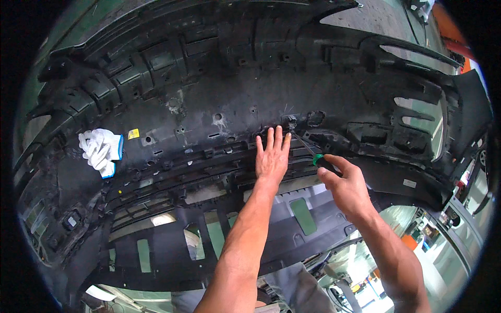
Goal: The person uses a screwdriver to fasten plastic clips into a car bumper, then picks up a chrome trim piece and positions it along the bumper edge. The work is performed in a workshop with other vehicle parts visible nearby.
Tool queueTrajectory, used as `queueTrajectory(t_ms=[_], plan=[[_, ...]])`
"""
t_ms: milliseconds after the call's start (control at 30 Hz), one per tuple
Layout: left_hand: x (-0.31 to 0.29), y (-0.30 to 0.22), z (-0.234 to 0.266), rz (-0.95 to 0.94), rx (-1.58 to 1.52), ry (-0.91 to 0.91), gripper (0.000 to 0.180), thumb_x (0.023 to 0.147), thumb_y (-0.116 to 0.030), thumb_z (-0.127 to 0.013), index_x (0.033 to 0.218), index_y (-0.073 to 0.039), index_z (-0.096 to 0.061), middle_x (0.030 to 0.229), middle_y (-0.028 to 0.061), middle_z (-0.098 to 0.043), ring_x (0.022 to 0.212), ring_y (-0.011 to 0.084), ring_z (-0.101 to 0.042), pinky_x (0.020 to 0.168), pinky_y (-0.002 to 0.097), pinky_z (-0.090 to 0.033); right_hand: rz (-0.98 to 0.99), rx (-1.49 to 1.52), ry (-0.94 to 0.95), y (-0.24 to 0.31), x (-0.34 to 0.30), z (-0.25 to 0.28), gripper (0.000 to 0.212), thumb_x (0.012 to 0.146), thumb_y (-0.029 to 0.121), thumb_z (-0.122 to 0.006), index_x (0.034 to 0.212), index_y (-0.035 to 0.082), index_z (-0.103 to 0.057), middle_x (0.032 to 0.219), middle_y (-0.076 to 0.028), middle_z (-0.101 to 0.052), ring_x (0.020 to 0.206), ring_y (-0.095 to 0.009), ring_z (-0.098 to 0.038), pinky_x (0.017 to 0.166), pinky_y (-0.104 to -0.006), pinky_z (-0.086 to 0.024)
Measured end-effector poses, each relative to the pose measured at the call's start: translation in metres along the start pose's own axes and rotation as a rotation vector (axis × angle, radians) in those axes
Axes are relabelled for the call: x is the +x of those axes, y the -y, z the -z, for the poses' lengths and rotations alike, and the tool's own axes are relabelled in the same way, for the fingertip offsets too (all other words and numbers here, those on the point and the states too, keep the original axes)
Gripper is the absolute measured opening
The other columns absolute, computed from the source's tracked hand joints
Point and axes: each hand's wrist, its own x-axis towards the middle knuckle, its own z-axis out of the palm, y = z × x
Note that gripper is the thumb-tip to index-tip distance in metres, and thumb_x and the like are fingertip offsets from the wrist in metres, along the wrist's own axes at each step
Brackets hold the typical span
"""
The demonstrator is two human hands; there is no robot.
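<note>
A large black plastic car bumper cover (250,99) spreads across the view with its inner side up. Flat on it, near the middle, lies my left hand (272,156), fingers stretched out and holding nothing. My right hand (347,182) is wrapped round the black and green handle of a screwdriver (317,158). Its thin metal shaft slants up and left to the bumper beside my left fingertips. There it meets the area below a small raised clip-like part (292,122); exactly what the tip touches is too small to tell.
White work gloves (100,151) with blue cuffs rest on the bumper at the left, next to a small yellow label (133,133). Slatted grille openings (172,180) and rectangular cut-outs (303,216) run along the near side. At the lower right is a cluttered workshop area with metal framing (459,229).
</note>
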Motion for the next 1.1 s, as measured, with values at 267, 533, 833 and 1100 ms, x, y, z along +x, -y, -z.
queueTrajectory(t_ms=[267, 533, 833, 1100], plan=[[0.002, 0.001, -0.003, 0.019, -0.006, 0.005, 0.057, 0.097, -0.015, -0.053, 0.153, -0.021, -0.047, 0.163, 0.0107, -0.035, 0.15, 0.0316, -0.032, 0.119, 0.0596, -0.027, 0.51, -0.986, 0.038, 0.002, -0.011, 0.016, 0.055, 0.085, 0.019, -0.075, 0.137, 0.013, -0.06, 0.086, -0.013, -0.064, 0.071, -0.034, -0.068, 0.058, -0.0452, -0.052], [0.002, 0.0, -0.003, 0.015, -0.008, -0.014, 0.051, 0.099, -0.019, -0.05, 0.15, -0.018, -0.051, 0.162, 0.0107, -0.037, 0.15, 0.0316, -0.032, 0.119, 0.0624, -0.026, 0.375, -0.68, 0.002, -0.008, -0.009, 0.008, 0.049, 0.084, 0.017, -0.075, 0.131, 0.007, -0.065, 0.092, -0.018, -0.071, 0.074, -0.037, -0.07, 0.067, -0.043, -0.055], [0.001, -0.001, -0.003, 0.01, 0.02, -0.013, 0.055, 0.097, -0.017, -0.053, 0.152, -0.019, -0.049, 0.162, 0.0108, -0.037, 0.15, 0.0318, -0.032, 0.119, 0.0607, -0.027, 0.048, -0.094, -0.018, 0.0, -0.007, 0.0, 0.045, 0.092, 0.019, -0.067, 0.132, -0.003, -0.063, 0.113, -0.021, -0.073, 0.094, -0.03, -0.073, 0.08, -0.0401, -0.055], [0.002, 0.001, -0.002, 0.008, 0.016, 0.011, 0.057, 0.096, -0.016, -0.055, 0.153, -0.021, -0.047, 0.163, 0.0103, -0.035, 0.15, 0.0314, -0.031, 0.118, 0.0597, -0.028, 0.23, -0.467, -0.018, 0.004, -0.007, 0.009, 0.049, 0.09, 0.021, -0.07, 0.136, 0.005, -0.061, 0.115, -0.016, -0.069, 0.092, -0.03, -0.072, 0.075, -0.0398, -0.056]])
